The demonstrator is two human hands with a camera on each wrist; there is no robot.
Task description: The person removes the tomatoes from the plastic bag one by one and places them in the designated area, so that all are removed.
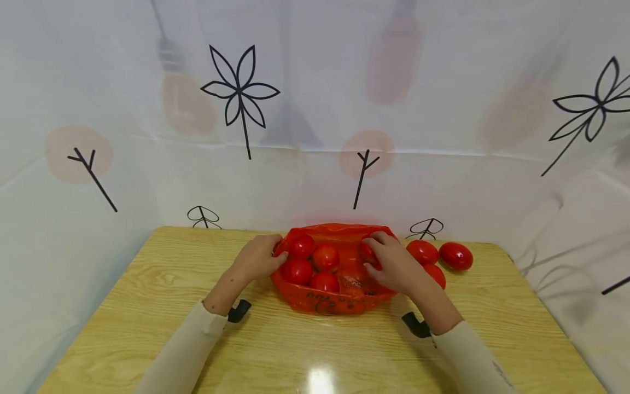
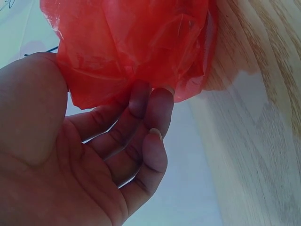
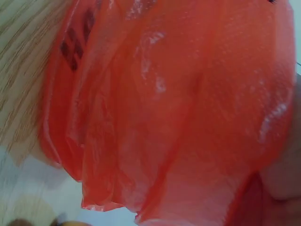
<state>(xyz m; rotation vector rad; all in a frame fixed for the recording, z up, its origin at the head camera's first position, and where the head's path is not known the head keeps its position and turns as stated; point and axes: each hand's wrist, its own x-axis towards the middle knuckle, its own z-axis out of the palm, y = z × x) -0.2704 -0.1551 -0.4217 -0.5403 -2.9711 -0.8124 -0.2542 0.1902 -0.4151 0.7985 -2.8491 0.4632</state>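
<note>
A red plastic bag with dark printing lies wide open on the table. Several shiny red tomatoes sit in its left half. At the bag's left rim, my left hand holds the plastic, thumb inside and fingers outside; the left wrist view shows these curled fingers against the bag. My right hand reaches over the right rim and grips a tomato inside the bag, partly hidden by the fingers. In the right wrist view the bag's side covers most of that hand.
Beyond my right hand, three more tomatoes lie on the table, one oval tomato farthest right. The wooden table ends at a white patterned cloth behind the bag. Dark wrist straps show near both sleeves.
</note>
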